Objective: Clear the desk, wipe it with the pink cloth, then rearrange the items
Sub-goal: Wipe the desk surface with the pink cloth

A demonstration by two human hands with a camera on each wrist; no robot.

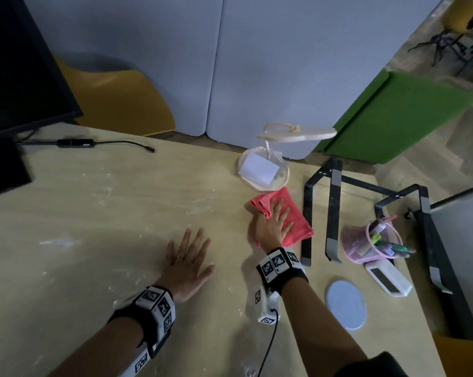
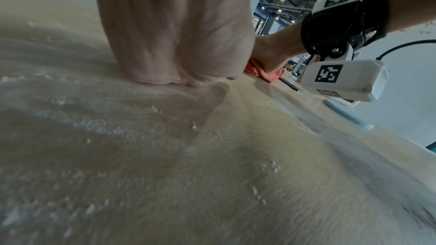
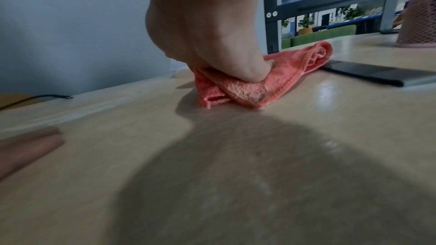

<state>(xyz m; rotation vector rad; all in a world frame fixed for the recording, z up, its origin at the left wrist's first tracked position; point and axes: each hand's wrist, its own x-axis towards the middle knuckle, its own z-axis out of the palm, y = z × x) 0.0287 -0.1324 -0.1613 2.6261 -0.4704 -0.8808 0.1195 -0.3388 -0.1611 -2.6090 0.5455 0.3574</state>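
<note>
The pink cloth (image 1: 295, 213) lies crumpled on the light wooden desk (image 1: 121, 213), just in front of the lamp base. My right hand (image 1: 274, 221) presses flat on it with straight, spread fingers; in the right wrist view the heel of that hand (image 3: 212, 44) bears down on the cloth (image 3: 247, 88). My left hand (image 1: 189, 257) rests flat on the bare desk to the left, fingers spread, holding nothing. The left wrist view has the left palm (image 2: 174, 25) on the dusty desk (image 2: 188, 156), with the cloth (image 2: 264, 74) beyond it.
A cream desk lamp (image 1: 268, 161) stands behind the cloth. A black laptop stand (image 1: 327, 208), a pink mesh pen holder (image 1: 371, 240), a white device (image 1: 387, 278) and a round grey coaster (image 1: 345, 303) sit on the right. A monitor (image 1: 20, 63) and a cable adapter (image 1: 77, 142) are at the back left.
</note>
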